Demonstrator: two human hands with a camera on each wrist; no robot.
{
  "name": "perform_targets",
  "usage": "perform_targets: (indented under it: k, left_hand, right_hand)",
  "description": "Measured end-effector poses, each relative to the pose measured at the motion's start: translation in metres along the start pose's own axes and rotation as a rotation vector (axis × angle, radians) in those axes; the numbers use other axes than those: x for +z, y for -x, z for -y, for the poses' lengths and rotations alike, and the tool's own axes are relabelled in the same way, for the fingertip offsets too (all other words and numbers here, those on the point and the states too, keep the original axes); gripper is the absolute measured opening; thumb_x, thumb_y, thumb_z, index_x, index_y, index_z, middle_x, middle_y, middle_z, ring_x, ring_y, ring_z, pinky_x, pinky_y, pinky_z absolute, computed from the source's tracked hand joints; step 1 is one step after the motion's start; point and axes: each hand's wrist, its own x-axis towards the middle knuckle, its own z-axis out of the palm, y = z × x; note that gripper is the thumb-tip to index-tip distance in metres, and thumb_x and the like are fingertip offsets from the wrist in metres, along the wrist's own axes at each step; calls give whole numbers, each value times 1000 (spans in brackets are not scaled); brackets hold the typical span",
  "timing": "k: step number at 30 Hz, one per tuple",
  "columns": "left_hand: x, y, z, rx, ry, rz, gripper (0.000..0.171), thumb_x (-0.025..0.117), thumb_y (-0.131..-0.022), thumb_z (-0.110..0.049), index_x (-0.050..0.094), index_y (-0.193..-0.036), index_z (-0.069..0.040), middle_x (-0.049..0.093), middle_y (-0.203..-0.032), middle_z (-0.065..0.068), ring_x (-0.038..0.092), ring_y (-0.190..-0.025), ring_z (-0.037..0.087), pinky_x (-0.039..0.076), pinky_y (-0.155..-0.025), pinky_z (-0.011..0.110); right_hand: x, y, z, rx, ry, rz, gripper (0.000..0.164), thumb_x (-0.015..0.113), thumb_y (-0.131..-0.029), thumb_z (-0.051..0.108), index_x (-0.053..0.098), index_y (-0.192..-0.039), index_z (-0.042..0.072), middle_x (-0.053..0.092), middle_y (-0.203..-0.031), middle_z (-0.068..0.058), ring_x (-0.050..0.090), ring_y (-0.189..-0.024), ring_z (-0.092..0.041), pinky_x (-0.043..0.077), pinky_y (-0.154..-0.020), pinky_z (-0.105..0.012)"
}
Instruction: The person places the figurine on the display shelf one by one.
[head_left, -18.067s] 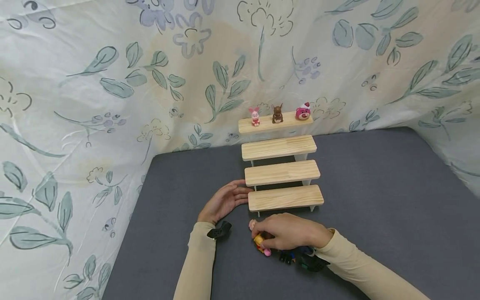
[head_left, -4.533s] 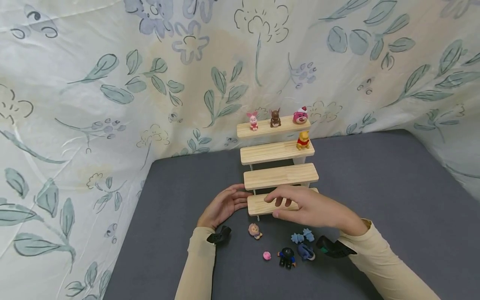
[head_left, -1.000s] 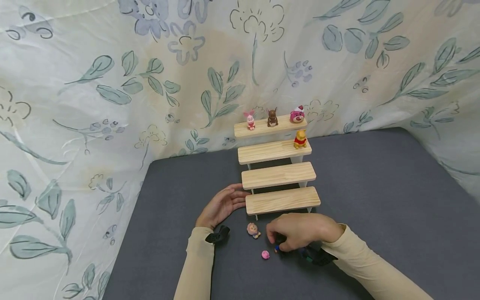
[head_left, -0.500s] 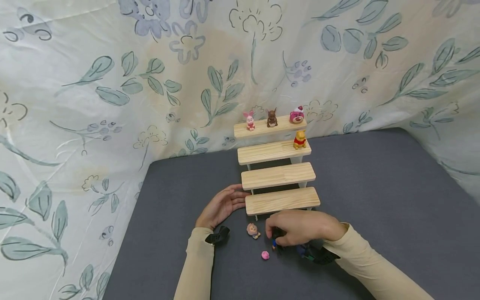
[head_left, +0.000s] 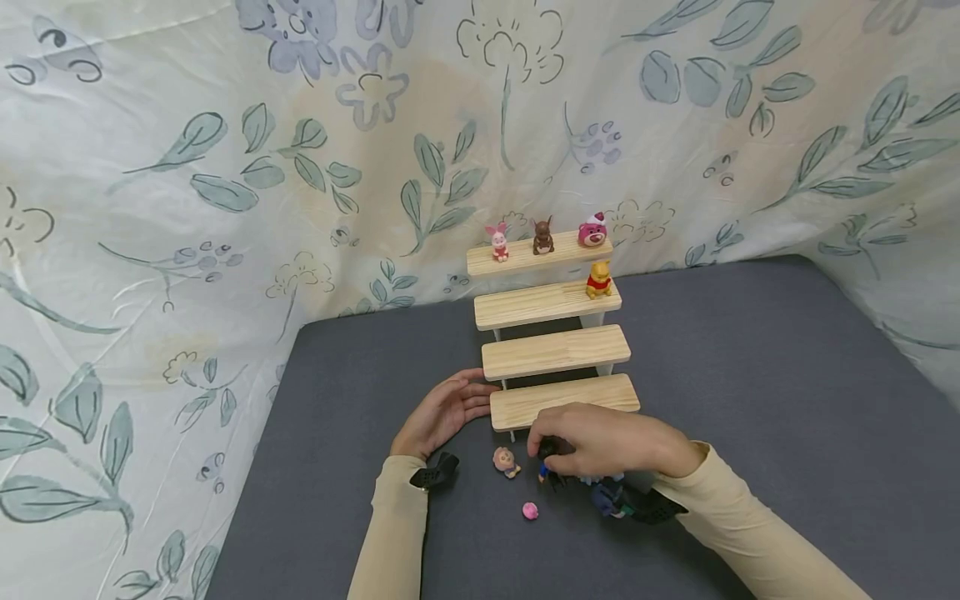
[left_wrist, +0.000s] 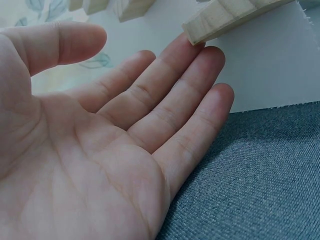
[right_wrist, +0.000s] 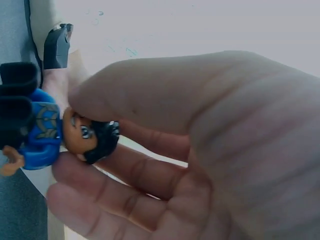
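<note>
My right hand (head_left: 603, 437) pinches a toy figure (right_wrist: 44, 125) by its head between thumb and fingers. It has black hair, a blue top and black legs, and its legs point away from the palm. In the head view the hand is just in front of the lowest step of a four-tier wooden stand (head_left: 551, 354), hiding part of the figure. Beside the stand's left end is my left hand (head_left: 444, 412), palm up and fingers extended. In the left wrist view its fingertips (left_wrist: 192, 42) are right at the end of a wooden step (left_wrist: 225, 20).
The top step bears a pink piglet figure (head_left: 498, 242), a brown figure (head_left: 543, 237) and a magenta bear (head_left: 592, 232). A yellow bear in red (head_left: 598, 281) sits one step lower. On the table lie a peach figure (head_left: 506, 461), a pink ball-like piece (head_left: 530, 511) and blue pieces (head_left: 606, 498).
The yellow bear went from the table to the second-highest step. Since then my right hand has taken hold of the black-haired figure and shifted slightly toward the stand. The left hand stays put.
</note>
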Motion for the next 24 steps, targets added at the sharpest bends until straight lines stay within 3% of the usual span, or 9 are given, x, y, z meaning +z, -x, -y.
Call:
perform_targets:
  k: [6, 13, 24]
  left_hand:
    - [0, 1, 0, -1, 2, -1, 40, 37, -111, -22, 41, -147, -5, 62, -130, 11, 63, -122, 23, 54, -105, 34]
    - [1, 0, -1, 0, -1, 2, 41, 35, -111, -22, 40, -148, -4, 63, -130, 10, 63, -122, 23, 54, -105, 34]
    - [1, -1, -1, -1, 1, -15, 38, 37, -110, -22, 43, -145, -6, 62, -129, 10, 63, -121, 23, 54, -104, 34]
  right_hand:
    - [-2, 0, -2, -37, -5, -69, 15, 65, -99, 12, 69, -112, 19, 66, -104, 7, 51, -75, -1, 48, -68, -20]
    - [-5, 1, 0, 3, -48, -146, 17, 65, -99, 14, 67, -113, 22, 65, -110, 5, 50, -69, -1, 50, -65, -20]
    - [-9, 3, -2, -17, -21, -223, 20, 65, -98, 12, 67, -113, 25, 63, -109, 7, 50, -71, -7, 48, -66, -22]
